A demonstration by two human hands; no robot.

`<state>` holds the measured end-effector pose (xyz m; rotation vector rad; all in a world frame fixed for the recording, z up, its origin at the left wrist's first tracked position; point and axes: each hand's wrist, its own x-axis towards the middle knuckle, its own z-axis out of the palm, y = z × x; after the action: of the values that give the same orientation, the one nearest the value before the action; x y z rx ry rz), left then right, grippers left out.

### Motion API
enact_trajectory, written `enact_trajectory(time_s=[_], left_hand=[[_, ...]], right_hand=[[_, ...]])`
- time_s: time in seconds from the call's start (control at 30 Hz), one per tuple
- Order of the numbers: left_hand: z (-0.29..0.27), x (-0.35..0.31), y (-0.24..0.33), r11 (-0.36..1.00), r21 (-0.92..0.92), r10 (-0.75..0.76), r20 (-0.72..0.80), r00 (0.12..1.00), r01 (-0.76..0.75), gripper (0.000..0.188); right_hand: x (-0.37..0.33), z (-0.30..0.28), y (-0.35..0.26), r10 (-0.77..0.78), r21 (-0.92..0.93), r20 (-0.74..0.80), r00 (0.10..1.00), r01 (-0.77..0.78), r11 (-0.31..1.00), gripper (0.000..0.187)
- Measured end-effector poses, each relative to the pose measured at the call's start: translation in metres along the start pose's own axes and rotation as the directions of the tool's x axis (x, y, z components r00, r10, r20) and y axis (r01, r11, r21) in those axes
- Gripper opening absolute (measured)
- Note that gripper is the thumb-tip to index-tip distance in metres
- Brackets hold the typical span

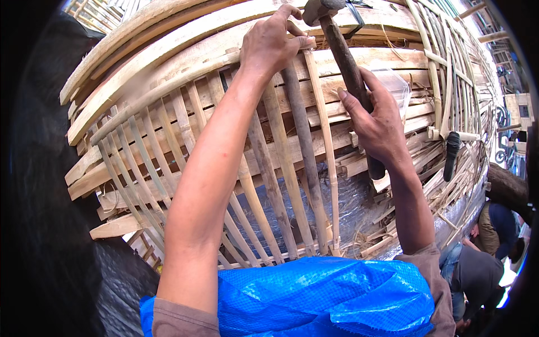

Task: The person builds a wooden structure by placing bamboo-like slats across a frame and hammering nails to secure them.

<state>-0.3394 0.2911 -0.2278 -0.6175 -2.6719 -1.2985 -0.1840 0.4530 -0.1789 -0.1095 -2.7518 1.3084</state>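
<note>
My right hand point(376, 118) is wrapped round the handle of a hammer point(343, 53). The hammer's metal head is up at the top edge, just right of my left hand point(269, 45). That left hand is at the far end of a slatted bamboo frame point(272, 163), its fingers curled and its thumb by the end of the top rail point(163, 92). Whatever lies between those fingertips is too small or hidden to make out. Bamboo slats run from this rail down toward me, and my left forearm covers some of them.
Long wooden planks point(112, 73) are stacked behind and beneath the frame. Another bamboo frame point(441, 67) stands at the right, near a black-handled tool point(451, 157). A clear plastic container point(396, 84) is behind my right hand. Blue sheeting point(320, 292) covers my front. People point(477, 275) bend at lower right.
</note>
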Motion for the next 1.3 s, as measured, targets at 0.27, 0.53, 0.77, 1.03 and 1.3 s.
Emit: enact_trajectory(time_s=[0.27,0.53,0.77,1.03,1.3], left_hand=[[-0.002,-0.003,-0.004,0.998,0.067,0.004,-0.027,1.0,-0.002,0.052],[-0.006,-0.001,-0.002,0.999,-0.035,-0.011,-0.013,1.0,0.011,0.05],[-0.009,0.002,0.005,0.996,-0.081,-0.03,0.021,0.999,0.032,0.047],[-0.013,-0.002,0.004,0.993,-0.101,-0.052,0.035,0.998,0.056,0.052],[-0.015,-0.004,0.006,0.996,-0.079,-0.036,0.013,0.999,0.037,0.05]], right_hand=[[-0.001,-0.005,-0.027,-0.011,-0.026,-0.051,0.999,0.01,1.0,0.038],[0.003,-0.018,-0.041,0.013,-0.053,-0.032,0.999,-0.014,0.998,0.037],[-0.006,-0.002,-0.014,-0.053,-0.146,-0.01,0.999,0.051,0.988,0.04],[0.003,-0.012,-0.042,-0.044,-0.092,-0.029,0.999,0.041,0.995,0.039],[0.001,-0.019,-0.05,-0.003,-0.054,-0.022,1.0,0.002,0.999,0.038]])
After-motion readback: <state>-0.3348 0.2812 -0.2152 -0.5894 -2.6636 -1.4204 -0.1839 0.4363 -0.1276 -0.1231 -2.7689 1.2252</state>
